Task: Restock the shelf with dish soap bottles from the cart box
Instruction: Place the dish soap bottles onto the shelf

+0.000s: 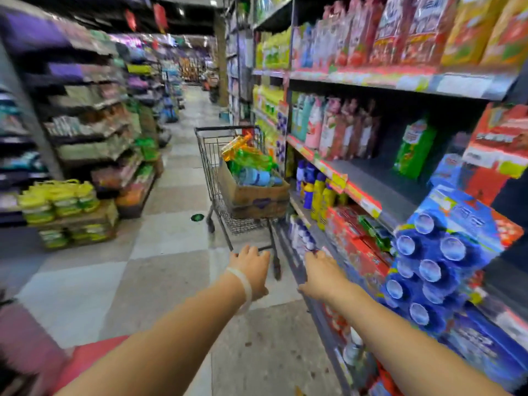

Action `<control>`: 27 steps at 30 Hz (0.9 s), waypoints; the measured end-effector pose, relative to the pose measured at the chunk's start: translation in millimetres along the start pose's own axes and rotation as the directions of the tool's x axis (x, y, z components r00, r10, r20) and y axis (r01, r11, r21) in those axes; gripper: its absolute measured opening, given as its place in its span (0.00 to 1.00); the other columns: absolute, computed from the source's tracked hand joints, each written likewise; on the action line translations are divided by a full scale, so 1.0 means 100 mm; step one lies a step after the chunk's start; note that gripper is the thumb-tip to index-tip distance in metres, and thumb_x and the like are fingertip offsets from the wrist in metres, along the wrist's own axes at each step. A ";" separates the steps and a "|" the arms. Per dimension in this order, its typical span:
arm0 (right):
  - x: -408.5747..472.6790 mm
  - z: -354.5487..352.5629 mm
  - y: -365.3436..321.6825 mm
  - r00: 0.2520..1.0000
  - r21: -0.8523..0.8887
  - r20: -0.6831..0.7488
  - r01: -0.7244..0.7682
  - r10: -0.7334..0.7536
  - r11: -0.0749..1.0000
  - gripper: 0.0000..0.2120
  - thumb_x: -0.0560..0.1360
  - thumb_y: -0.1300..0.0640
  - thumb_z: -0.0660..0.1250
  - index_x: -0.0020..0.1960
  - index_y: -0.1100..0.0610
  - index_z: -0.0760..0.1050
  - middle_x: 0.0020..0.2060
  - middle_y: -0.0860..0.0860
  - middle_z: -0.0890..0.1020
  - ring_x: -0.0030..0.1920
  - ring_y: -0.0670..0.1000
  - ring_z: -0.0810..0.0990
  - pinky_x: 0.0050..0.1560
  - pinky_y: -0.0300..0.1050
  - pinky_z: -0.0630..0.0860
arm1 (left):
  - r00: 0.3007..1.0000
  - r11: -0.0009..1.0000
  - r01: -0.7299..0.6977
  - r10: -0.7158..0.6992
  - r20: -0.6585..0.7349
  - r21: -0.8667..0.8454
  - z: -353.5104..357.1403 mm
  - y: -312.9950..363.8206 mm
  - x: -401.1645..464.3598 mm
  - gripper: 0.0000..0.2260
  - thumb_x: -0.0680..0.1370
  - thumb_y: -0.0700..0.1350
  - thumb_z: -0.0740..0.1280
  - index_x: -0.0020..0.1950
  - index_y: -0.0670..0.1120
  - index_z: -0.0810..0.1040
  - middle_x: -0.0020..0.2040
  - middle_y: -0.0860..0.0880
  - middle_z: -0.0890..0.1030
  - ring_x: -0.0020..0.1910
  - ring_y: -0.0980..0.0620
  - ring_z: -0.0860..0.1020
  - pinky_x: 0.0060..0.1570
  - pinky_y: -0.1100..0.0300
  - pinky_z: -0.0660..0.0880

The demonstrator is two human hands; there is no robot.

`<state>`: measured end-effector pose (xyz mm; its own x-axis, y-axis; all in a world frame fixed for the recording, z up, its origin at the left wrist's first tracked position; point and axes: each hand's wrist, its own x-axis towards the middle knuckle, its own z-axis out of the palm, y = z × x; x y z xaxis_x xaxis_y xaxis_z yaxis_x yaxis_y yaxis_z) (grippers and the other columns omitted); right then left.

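Supermarket aisle, seen from head height: both bare arms stretched forward from the bottom of the frame toward a grey wire shopping cart (228,172) parked at centre. Left hand (251,270), white band at the wrist, just left of lower centre, fingers extended and loosely spread, holding nothing. Right hand (321,274), just right of it, likewise flat and empty, fingertips pointing up the frame. Both hands short of the cart, with bare checkered floor showing between; apparent overlap with the cart's lower frame too blurred to read as contact.

Inside the cart, a brown cardboard box (257,195) heaped with dish soap bottles (251,167) in green, orange and pale blue plastic, lying on their sides and stacked loosely, most long axes running across the frame. Box directly above the hands in the picture, further down the aisle, slightly nearer the left hand's line than the right's; little to choose between them.

Metal store shelf (371,178) along the right edge, stocked with pink, blue and yellow bottles and showing a dark gap at centre right.

Judged as the approach stage: nothing yet lifted, a reach straight ahead and upward into the box likely needed first.
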<state>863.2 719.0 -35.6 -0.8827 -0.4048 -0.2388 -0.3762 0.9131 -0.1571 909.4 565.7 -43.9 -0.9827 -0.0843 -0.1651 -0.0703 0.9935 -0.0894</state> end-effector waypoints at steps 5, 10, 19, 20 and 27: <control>0.94 -0.46 -0.09 0.997 -0.019 -0.032 0.068 -0.068 0.998 0.30 0.75 0.50 0.67 0.71 0.58 0.59 0.70 0.59 0.62 0.70 0.61 0.62 0.67 0.54 0.65 | 0.996 0.997 0.074 -0.073 -0.042 0.013 -0.39 -0.40 0.75 0.31 0.73 0.55 0.69 0.70 0.45 0.61 0.70 0.42 0.65 0.70 0.41 0.62 0.70 0.44 0.61; 1.74 -0.77 -0.14 0.992 -0.037 -0.059 0.110 -0.112 0.993 0.29 0.73 0.49 0.68 0.68 0.59 0.61 0.68 0.59 0.64 0.69 0.61 0.64 0.66 0.54 0.67 | 0.987 0.989 0.150 -0.150 -0.056 0.001 -0.55 -0.72 1.39 0.32 0.73 0.55 0.69 0.72 0.46 0.61 0.70 0.43 0.65 0.71 0.42 0.63 0.71 0.45 0.61; 3.07 -0.75 -0.29 0.990 -0.033 0.037 0.135 -0.134 0.990 0.28 0.74 0.49 0.67 0.68 0.58 0.61 0.68 0.58 0.64 0.69 0.60 0.63 0.67 0.53 0.65 | 0.985 0.984 0.175 -0.175 -0.001 0.031 -0.36 -1.26 2.63 0.32 0.72 0.56 0.69 0.71 0.46 0.62 0.72 0.42 0.64 0.71 0.41 0.62 0.70 0.43 0.60; 3.25 -0.76 -0.31 0.990 -0.034 0.048 0.137 -0.135 0.990 0.27 0.74 0.49 0.67 0.68 0.58 0.61 0.68 0.58 0.64 0.69 0.61 0.63 0.66 0.53 0.65 | 0.986 0.985 0.169 -0.169 0.002 0.030 -0.35 -1.34 2.81 0.32 0.73 0.56 0.69 0.71 0.46 0.62 0.71 0.43 0.64 0.71 0.41 0.62 0.70 0.44 0.60; 4.62 -1.10 -0.59 0.992 -0.021 0.058 0.117 -0.116 0.993 0.28 0.74 0.49 0.67 0.68 0.57 0.61 0.66 0.58 0.65 0.68 0.61 0.65 0.65 0.54 0.67 | 0.993 0.992 0.122 -0.121 0.013 -0.041 -0.50 -2.02 4.10 0.31 0.72 0.55 0.69 0.71 0.46 0.62 0.68 0.43 0.66 0.69 0.42 0.64 0.69 0.46 0.63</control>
<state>446.3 483.6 -31.0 -0.8151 -0.5102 -0.2744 -0.4830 0.8601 -0.1642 511.8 334.4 -44.1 -0.9645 -0.2052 -0.1662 -0.1963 0.9781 -0.0686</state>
